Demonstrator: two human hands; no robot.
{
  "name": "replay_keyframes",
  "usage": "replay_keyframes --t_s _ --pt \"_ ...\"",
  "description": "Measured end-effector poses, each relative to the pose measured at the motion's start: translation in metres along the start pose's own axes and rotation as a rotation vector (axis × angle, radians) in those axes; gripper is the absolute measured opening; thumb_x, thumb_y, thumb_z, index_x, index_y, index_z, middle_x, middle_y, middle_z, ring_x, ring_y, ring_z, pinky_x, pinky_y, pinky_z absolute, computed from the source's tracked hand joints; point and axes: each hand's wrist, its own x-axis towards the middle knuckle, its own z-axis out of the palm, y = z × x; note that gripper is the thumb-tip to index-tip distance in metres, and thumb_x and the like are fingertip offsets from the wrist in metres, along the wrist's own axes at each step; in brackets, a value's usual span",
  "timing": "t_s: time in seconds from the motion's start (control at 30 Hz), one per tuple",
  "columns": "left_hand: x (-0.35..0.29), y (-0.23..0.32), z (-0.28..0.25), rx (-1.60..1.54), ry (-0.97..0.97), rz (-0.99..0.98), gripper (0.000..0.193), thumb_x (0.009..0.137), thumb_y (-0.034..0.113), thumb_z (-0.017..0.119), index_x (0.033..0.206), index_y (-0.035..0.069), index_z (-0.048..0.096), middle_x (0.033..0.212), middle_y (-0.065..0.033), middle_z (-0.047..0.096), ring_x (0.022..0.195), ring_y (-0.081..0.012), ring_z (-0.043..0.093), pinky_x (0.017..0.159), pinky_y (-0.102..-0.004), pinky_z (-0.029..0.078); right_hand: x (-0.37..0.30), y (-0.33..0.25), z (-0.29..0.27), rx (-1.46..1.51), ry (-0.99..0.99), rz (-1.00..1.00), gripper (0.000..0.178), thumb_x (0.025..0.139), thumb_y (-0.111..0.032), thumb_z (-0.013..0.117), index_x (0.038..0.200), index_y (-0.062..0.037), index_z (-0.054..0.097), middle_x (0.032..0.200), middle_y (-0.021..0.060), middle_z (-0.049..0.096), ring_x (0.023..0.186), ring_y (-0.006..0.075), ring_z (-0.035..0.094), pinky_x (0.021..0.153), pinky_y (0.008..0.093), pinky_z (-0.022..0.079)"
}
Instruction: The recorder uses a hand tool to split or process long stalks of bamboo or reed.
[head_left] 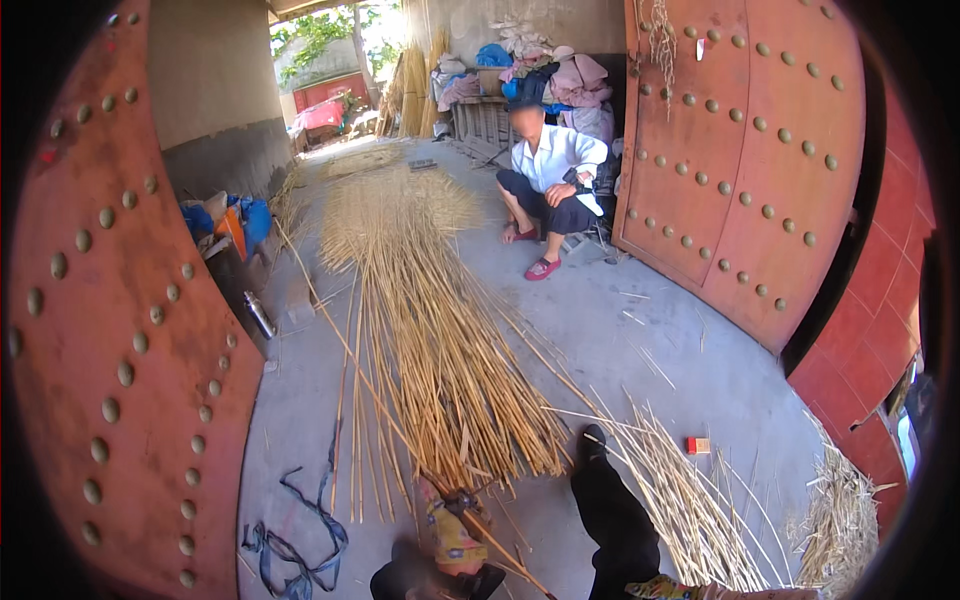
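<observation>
My left hand (460,502), dark and apparently gloved, closes around a long reed stalk (378,400) at the butt ends of the pile. A yellow flowered sleeve (456,540) covers that forearm. The stalk slants from the far left down past my hand to the lower edge. Ahead, a large spread of tan reed stalks (440,350) lies on the floor, thick ends toward me and bushy tops (390,205) away. At the lower edge a bit of patterned sleeve (655,588) shows on my right; the right hand itself is out of sight.
My black-trousered leg (615,510) stretches beside paler stalks (690,500) and a small red box (697,445). Dark strips (305,540) lie left. A person in a white shirt (555,165) sits low near the right studded door (740,150); another door (130,330) stands left, near a flask (259,314).
</observation>
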Motion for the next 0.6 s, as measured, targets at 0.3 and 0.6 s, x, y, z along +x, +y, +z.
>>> replay_keyframes --t_s 0.3,0.6 --pt "-0.012 -0.002 -0.004 0.041 0.084 -0.004 0.045 0.076 0.057 0.04 0.072 0.014 0.052 0.054 -0.001 0.049 0.042 -0.014 0.048 0.035 -0.0267 0.038 -0.004 0.005 -0.003 0.009 -0.02 0.016 0.045 0.081 -0.041 0.046 0.064 -0.0014 0.06 0.039 0.0051 0.046 0.029 0.0114 0.04 0.029 0.0225 0.029" --pt "-0.008 -0.007 -0.013 0.021 0.03 0.054 0.04 0.078 0.053 0.041 0.076 0.015 0.05 0.055 0.0018 0.049 0.043 -0.0117 0.048 0.036 -0.0254 0.039 -0.008 0.019 0.001 -0.042 -0.026 0.03 0.046 0.081 -0.041 0.045 0.068 -0.0005 0.061 0.04 0.005 0.047 0.03 0.0109 0.04 0.03 0.0223 0.029"
